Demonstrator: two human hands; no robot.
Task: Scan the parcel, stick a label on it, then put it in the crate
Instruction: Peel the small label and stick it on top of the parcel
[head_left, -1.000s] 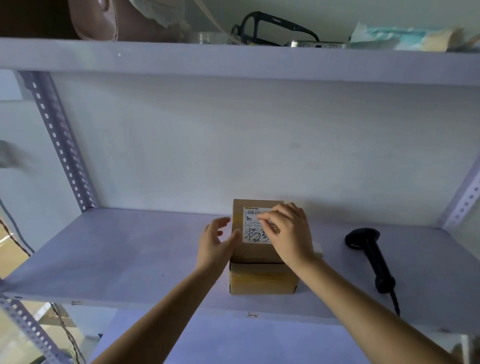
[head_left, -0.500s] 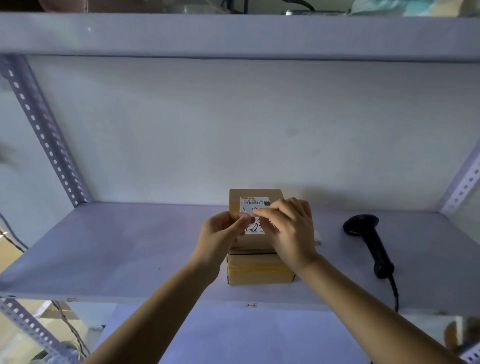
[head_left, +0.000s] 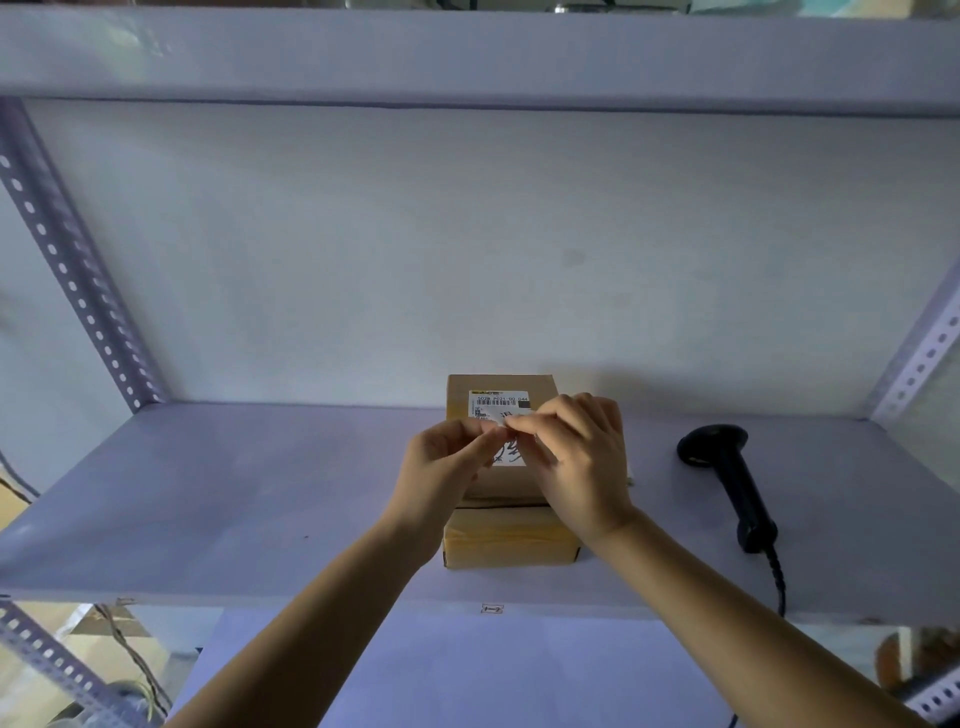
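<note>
A brown cardboard parcel (head_left: 509, 538) sits on the middle of the grey shelf (head_left: 234, 493), close to its front edge. A white label (head_left: 500, 402) with a barcode and handwriting lies on the parcel's top. My left hand (head_left: 441, 467) and my right hand (head_left: 582, 462) meet over the label, thumbs and forefingers pinched together on a white bit of it. I cannot tell whether that bit is part of the stuck label or a separate piece. The hands hide the label's middle. No crate is in view.
A black handheld barcode scanner (head_left: 727, 467) lies on the shelf to the right of the parcel, its cable hanging over the front edge. An upper shelf (head_left: 467, 57) runs overhead. Perforated metal uprights stand at the left (head_left: 78, 270) and right (head_left: 919, 358). A pale flat surface (head_left: 467, 675) lies below.
My left hand moved from beside the parcel onto the label and closed into a pinch against my right fingertips. The view tilted down slightly. Parcel and scanner stayed put.
</note>
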